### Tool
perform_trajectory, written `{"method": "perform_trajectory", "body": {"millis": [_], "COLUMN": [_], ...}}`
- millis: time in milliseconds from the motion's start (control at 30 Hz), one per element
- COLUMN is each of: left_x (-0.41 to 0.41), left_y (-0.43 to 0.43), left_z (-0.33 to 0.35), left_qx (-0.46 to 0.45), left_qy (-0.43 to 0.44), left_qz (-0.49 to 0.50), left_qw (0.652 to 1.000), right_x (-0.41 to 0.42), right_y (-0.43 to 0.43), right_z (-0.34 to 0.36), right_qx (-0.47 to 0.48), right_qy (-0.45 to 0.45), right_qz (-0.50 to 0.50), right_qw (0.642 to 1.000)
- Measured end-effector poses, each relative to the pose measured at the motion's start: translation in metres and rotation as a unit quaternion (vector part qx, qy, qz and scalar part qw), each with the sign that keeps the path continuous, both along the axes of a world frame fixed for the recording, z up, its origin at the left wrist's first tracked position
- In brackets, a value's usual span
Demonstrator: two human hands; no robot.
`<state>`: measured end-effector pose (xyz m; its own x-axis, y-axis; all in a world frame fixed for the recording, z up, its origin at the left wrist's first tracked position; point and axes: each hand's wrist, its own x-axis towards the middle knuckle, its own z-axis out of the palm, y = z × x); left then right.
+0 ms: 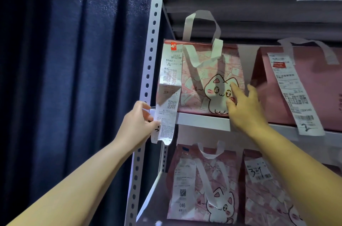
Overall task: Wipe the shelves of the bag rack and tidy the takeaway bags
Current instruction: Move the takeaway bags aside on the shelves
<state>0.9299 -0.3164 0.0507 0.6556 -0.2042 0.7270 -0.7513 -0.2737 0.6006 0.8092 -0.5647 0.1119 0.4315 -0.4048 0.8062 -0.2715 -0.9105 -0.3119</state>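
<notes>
Pink cat-print takeaway bag (199, 77) stands at the left end of the shelf (203, 121). Left hand (137, 123) pinches its hanging receipt (169, 96); right hand (244, 107), fingers extended, touches the bag front.

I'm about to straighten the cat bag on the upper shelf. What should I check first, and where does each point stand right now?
1. Left hand holding the receipt: ok, fingers pinch its lower part.
2. Right hand on the cat bag: ok, fingers touch its front.
3. Cat bag standing upright on the upper shelf: ok, at the left end.
4. Receipt hanging flat: not ok, it is creased midway.
5. Clearance to the plain pink bag: apart at the top; the base is hidden by the right hand, cannot tell.
6. Shelf wiped: cannot tell, no cloth in view.
</notes>
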Motion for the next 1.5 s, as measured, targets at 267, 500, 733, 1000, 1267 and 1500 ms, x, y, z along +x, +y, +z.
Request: {"method": "perform_trajectory", "body": {"millis": [267,500,733,1000,1267,1500], "left_x": [-0.002,-0.03,-0.08,-0.12,-0.135,-0.135], "left_y": [0.005,-0.006,-0.064,-0.152,-0.229,-0.259], "left_z": [0.005,0.038,0.054,0.058,0.062,0.066], "left_qx": [0.035,0.012,0.046,0.044,0.019,0.021], "left_qy": [-0.091,-0.24,-0.304,-0.316,-0.244,-0.179], "left_qz": [0.042,0.034,-0.086,-0.141,-0.086,-0.076], "left_qw": [0.994,0.97,0.948,0.937,0.966,0.981], "right_x": [-0.005,-0.038,-0.09,-0.15,-0.179,-0.181], "right_y": [0.007,0.015,-0.001,-0.071,-0.146,-0.182], "right_z": [0.002,-0.002,-0.01,-0.002,0.007,0.016], "right_qx": [-0.041,-0.146,-0.186,-0.163,-0.073,0.009], "right_qy": [-0.075,-0.201,-0.213,-0.219,-0.135,-0.05], "right_qz": [0.03,0.073,0.063,-0.024,-0.124,-0.134], "right_qw": [0.996,0.966,0.957,0.962,0.98,0.99]}}
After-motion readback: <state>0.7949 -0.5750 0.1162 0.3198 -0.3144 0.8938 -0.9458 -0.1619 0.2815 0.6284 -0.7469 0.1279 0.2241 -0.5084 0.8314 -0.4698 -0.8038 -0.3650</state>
